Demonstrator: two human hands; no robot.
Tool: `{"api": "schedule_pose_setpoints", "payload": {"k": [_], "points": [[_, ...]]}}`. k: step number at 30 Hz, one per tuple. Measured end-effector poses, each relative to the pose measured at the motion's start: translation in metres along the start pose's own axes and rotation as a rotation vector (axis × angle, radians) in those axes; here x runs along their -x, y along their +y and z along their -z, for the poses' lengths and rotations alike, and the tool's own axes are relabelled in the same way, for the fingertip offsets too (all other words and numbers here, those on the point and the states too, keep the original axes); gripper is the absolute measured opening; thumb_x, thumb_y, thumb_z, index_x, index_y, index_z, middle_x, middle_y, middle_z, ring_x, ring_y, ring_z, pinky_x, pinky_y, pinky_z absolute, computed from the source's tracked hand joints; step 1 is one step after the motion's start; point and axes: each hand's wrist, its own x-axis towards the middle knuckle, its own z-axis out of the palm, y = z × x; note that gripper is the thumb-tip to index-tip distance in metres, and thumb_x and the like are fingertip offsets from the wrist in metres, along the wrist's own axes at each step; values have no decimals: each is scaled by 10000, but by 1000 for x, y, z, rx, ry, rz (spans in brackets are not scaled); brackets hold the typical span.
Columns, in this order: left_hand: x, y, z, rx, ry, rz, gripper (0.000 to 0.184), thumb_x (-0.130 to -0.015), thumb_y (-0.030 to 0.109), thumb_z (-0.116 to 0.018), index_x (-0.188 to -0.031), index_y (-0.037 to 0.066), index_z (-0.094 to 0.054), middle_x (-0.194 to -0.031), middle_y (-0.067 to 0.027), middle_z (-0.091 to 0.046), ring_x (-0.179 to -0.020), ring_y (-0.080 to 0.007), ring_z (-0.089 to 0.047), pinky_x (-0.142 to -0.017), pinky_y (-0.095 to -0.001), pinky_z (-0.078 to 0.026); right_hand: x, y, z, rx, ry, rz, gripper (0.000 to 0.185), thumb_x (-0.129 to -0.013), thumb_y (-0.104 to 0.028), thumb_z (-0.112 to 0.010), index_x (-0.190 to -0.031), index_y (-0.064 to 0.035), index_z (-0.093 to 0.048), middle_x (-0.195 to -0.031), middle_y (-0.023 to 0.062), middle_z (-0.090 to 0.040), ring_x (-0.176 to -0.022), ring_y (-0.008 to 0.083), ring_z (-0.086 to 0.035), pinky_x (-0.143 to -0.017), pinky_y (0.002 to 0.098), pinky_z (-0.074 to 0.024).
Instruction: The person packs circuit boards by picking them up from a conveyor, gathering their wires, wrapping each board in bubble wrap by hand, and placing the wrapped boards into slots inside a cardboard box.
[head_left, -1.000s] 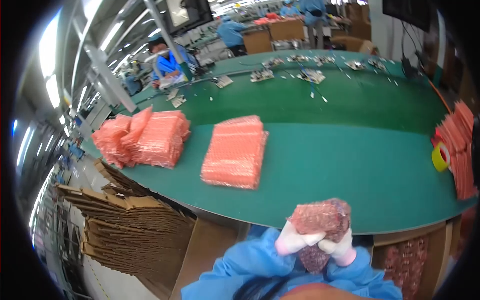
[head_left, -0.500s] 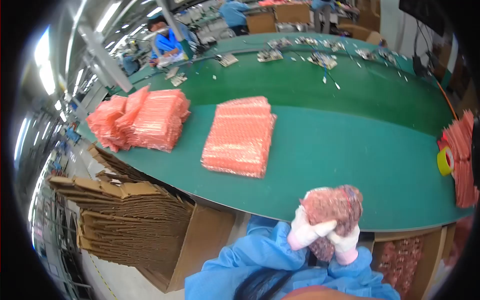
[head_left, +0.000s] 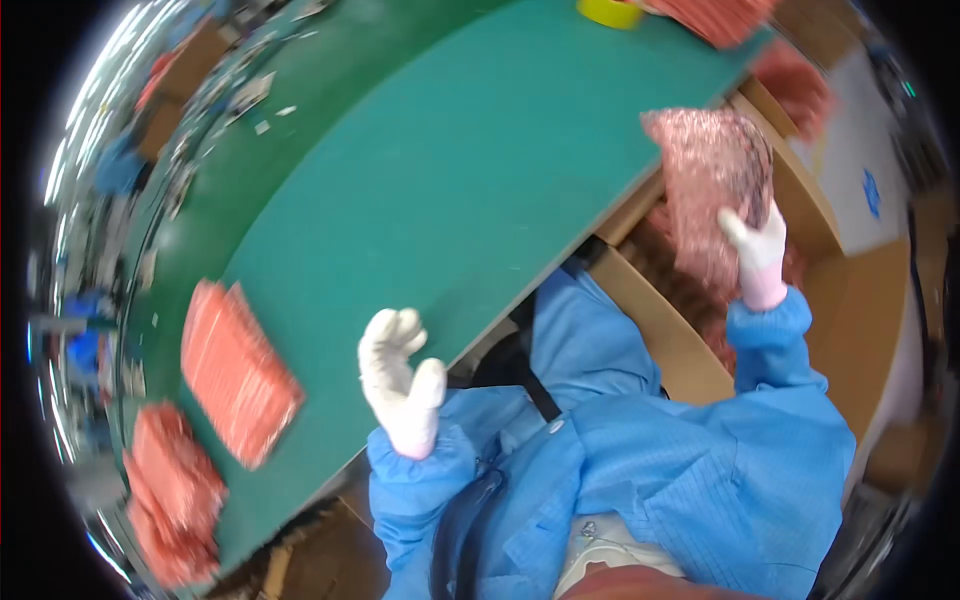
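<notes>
My right hand (head_left: pixel 757 240), in a white glove, grips the lower right side of a pink bubble-wrap packet (head_left: pixel 708 185). Something dark shows through the wrap on its right side. The packet is held up over an open cardboard box (head_left: pixel 662 318) that has more pink packets in it. My left hand (head_left: pixel 398 375), also gloved, is over the green table (head_left: pixel 450 160) near its front edge. Its fingers are curled but apart, with nothing between them.
A stack of pink bubble bags (head_left: pixel 238 372) lies on the table at the left, with a looser pile (head_left: pixel 175 490) below it. Yellow tape (head_left: pixel 610 12) and more pink bags (head_left: pixel 712 18) are at the top. Small circuit parts lie at the far left.
The view has swung right and tilted. My left hand has let go of the packet and moved away from it. My right hand has carried the packet over to the box.
</notes>
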Motion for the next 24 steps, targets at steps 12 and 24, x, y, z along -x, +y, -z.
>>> {"api": "schedule_pose_setpoints", "payload": {"k": [12, 24], "points": [[-15, 4, -35, -463, -215, -49, 410, -810, -89, -582, -629, 123, -281, -598, 57, -294, -564, -42, -258, -550, -192, -258, 99, 206, 240, 972, 167, -669, 794, -665, -397, -760, -1258, 40, -462, -1193, 219, -557, -1134, 286, -531, -960, 334, -406], [-18, -1, -56, -450, -243, 4, 379, -796, -24, -642, -624, 105, -329, -569, 31, -337, -544, -50, -295, -529, -199, -279, 90, 344, 159, 1109, -556, -1121, 805, -622, -554, -725, -1223, -47, -550, -1204, 187, -564, -1136, 287, -535, -981, 368, -416]]}}
